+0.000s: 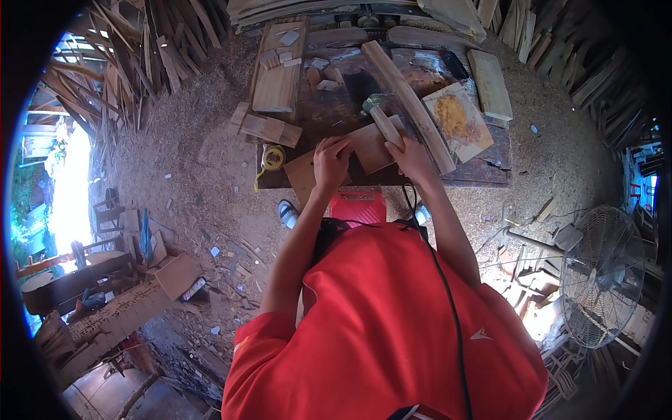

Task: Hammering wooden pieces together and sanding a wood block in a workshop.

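My right hand (414, 162) is closed round the wooden handle of a hammer (386, 127), whose greenish head points away from me. Under the hammer lies a flat wooden board (371, 155) at the table's near side. My left hand (331, 162) has its fingers drawn together over the edge of a second board (301, 173); whatever they pinch is too small to make out. A yellow tape measure (272, 158) sits left of that hand, with a bit of tape hanging out. Just right of the hammer, a long wooden strip (406, 101) lies slantwise across the table.
The dark worktable (483, 175) carries a stained board (458, 122), a thick plank (488, 84) and a board with small offcuts (275, 84). Timber leans around the walls. A large fan (603, 276) stands at right; a red plastic stool (358, 206) is before me.
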`<state>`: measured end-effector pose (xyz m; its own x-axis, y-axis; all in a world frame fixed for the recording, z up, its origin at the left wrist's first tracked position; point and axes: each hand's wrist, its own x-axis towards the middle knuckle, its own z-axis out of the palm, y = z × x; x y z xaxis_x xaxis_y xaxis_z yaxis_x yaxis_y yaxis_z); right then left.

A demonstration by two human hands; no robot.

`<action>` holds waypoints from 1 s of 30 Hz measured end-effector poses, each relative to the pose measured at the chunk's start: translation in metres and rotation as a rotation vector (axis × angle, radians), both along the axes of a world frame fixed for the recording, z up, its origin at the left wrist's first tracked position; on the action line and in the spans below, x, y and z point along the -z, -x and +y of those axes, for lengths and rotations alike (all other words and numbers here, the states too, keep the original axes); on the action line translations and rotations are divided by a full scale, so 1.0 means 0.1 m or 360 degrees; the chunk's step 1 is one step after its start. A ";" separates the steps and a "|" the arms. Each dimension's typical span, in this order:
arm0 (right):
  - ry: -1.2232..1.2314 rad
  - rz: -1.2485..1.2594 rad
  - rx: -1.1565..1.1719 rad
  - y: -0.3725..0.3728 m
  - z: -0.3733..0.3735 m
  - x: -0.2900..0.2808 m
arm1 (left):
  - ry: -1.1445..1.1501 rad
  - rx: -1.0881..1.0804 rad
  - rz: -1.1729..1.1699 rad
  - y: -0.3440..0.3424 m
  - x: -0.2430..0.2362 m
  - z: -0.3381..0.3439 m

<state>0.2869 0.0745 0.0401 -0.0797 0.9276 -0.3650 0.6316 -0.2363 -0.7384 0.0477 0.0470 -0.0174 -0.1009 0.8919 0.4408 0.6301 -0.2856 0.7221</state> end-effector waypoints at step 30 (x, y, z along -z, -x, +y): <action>0.0065 0.0319 0.0045 -0.15 -0.04 0.08 | -0.0196 -0.0027 0.0159 -0.06 -0.01 0.03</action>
